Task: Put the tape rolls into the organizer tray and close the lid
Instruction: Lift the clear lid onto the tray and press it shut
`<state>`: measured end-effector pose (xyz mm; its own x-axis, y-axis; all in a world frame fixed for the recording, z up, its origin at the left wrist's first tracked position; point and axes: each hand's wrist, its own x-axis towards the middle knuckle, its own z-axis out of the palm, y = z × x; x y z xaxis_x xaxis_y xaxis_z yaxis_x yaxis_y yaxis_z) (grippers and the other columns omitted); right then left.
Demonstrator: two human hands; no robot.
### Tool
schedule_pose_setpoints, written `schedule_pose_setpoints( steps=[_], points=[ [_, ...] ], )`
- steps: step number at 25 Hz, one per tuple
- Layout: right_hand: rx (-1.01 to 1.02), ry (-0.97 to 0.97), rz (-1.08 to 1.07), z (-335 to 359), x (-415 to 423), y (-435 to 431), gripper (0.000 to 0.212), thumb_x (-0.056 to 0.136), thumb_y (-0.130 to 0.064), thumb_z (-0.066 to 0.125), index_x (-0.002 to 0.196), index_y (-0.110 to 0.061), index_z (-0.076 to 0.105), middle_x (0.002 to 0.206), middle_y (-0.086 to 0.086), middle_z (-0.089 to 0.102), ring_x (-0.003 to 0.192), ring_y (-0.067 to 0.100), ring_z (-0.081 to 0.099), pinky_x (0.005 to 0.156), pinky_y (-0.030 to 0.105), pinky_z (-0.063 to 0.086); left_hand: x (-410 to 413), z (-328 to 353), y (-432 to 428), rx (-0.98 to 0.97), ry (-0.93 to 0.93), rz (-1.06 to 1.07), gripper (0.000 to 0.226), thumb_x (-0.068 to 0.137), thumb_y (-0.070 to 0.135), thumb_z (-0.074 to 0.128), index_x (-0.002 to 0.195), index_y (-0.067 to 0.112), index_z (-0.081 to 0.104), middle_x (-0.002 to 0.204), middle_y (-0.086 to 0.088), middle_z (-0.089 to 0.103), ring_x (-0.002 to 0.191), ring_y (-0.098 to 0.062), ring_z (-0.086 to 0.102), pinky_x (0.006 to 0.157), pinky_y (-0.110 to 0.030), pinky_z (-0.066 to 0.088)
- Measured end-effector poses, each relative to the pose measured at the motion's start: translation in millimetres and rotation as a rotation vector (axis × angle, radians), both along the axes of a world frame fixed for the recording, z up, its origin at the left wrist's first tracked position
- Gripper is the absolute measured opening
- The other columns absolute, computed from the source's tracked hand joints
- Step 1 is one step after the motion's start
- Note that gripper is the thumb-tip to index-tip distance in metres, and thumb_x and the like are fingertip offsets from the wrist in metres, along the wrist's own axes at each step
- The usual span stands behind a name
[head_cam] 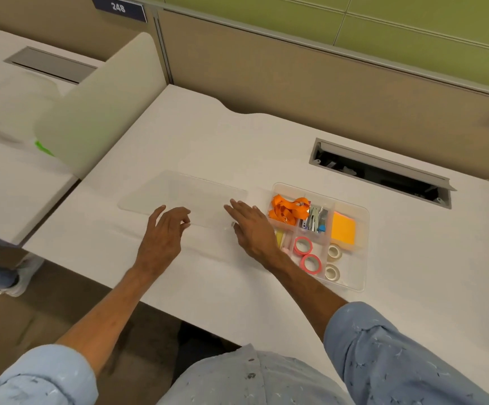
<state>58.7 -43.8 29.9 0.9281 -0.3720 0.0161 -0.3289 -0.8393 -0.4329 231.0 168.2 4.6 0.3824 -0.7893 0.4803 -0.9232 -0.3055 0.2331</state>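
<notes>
Clear lid point(179, 194) flat on desk | left hand point(164, 235), right hand point(252, 226) spread, empty | sign point(118, 7) "24B"

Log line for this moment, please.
tape rolls in tray | lid off, on desk | left hand, right hand at lid, empty

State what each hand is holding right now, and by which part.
Nothing is clearly held. The left hand and right hand are open at the near edge of the clear lid lying flat on the desk; no closed grip shows.
</notes>
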Motion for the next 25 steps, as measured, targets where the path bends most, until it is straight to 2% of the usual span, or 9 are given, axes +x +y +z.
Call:
schedule_pose_setpoints(
  steps=[2, 4, 8, 11, 15, 18, 20, 23, 25],
  points=[
    [0.003, -0.067, -0.036, 7, 9, 0, 0.048, 0.111, -0.013, 0.047, 0.157, -0.022, 0.052, 0.165, -0.001, 0.049, 0.152, 0.020, 0.048, 0.124, 0.043, 0.041, 1, 9, -1, -0.043, -0.029, 0.014, 0.015, 0.112, 0.012, 0.049, 0.127, 0.010, 0.054, 0.130, -0.004, 0.069, 0.119, -0.023, 0.072, 0.122, -0.054, 0.039],
    [0.040, -0.163, -0.112, 14, 15, 2, 0.042, 0.110, -0.015, 0.050, 0.149, -0.022, 0.062, 0.153, -0.004, 0.062, 0.140, 0.019, 0.061, 0.110, 0.038, 0.053, 5, 19, -5, -0.073, -0.078, 0.089, 0.019, 0.114, 0.019, 0.049, 0.132, 0.014, 0.050, 0.146, -0.004, 0.062, 0.134, -0.023, 0.065, 0.125, -0.055, 0.035],
    [0.174, -0.286, -0.317, 29, 20, 2, 0.027, 0.113, -0.032, 0.050, 0.128, -0.028, 0.072, 0.124, -0.011, 0.079, 0.109, 0.020, 0.076, 0.085, 0.031, 0.055, 17, 41, -14, -0.168, -0.074, 0.343, 0.058, 0.113, 0.035, 0.046, 0.164, 0.013, 0.030, 0.179, -0.009, 0.016, 0.165, -0.025, 0.022, 0.135, -0.058, 0.008],
    [0.569, -0.408, -0.336, 46, 18, -8, 0.024, 0.113, -0.029, 0.048, 0.116, -0.022, 0.071, 0.115, -0.011, 0.081, 0.101, 0.012, 0.079, 0.092, 0.042, 0.060, 22, 58, -22, -0.314, 0.049, 0.460, 0.067, 0.113, 0.037, 0.042, 0.170, 0.018, 0.013, 0.181, -0.006, 0.003, 0.168, -0.026, 0.011, 0.137, -0.051, 0.005],
    [0.958, -0.517, -0.303, 64, -7, -34, 0.031, 0.113, -0.036, 0.048, 0.118, -0.013, 0.068, 0.115, 0.001, 0.082, 0.099, 0.023, 0.080, 0.084, 0.044, 0.061, 17, 70, -38, -0.336, 0.272, 0.499, 0.059, 0.117, 0.038, 0.031, 0.171, 0.024, 0.011, 0.179, 0.002, 0.018, 0.165, -0.015, 0.020, 0.137, -0.043, 0.010],
    [1.074, -0.539, -0.368, 68, -39, -58, 0.042, 0.112, -0.044, 0.048, 0.115, -0.010, 0.071, 0.109, 0.010, 0.083, 0.085, 0.030, 0.080, 0.071, 0.039, 0.063, 5, 74, -57, -0.319, 0.434, 0.508, 0.054, 0.116, 0.046, 0.024, 0.167, 0.027, 0.025, 0.168, -0.001, 0.044, 0.152, -0.022, 0.045, 0.130, -0.041, 0.029],
    [1.100, -0.550, -0.456, 65, -60, -71, 0.046, 0.111, -0.047, 0.049, 0.106, -0.009, 0.075, 0.100, 0.016, 0.082, 0.075, 0.030, 0.078, 0.067, 0.037, 0.062, -1, 74, -71, -0.280, 0.562, 0.470, 0.051, 0.115, 0.046, 0.026, 0.158, 0.023, 0.041, 0.151, -0.006, 0.061, 0.133, -0.031, 0.062, 0.118, -0.049, 0.046],
    [1.091, -0.561, -0.577, 57, -93, -85, 0.050, 0.109, -0.049, 0.052, 0.098, -0.008, 0.077, 0.090, 0.015, 0.082, 0.069, 0.025, 0.077, 0.060, 0.030, 0.058, -16, 63, -90, -0.175, 0.751, 0.395, 0.035, 0.111, 0.022, 0.041, 0.142, 0.016, 0.058, 0.127, -0.013, 0.070, 0.104, -0.040, 0.074, 0.099, -0.059, 0.056],
    [1.029, -0.582, -0.685, 52, -113, -88, 0.048, 0.108, -0.050, 0.055, 0.103, -0.006, 0.075, 0.093, 0.014, 0.082, 0.068, 0.023, 0.077, 0.062, 0.036, 0.062, -33, 55, -101, -0.171, 0.914, 0.343, 0.037, 0.107, 0.006, 0.045, 0.139, 0.012, 0.061, 0.121, -0.014, 0.072, 0.097, -0.039, 0.076, 0.094, -0.057, 0.061]
  ],
)
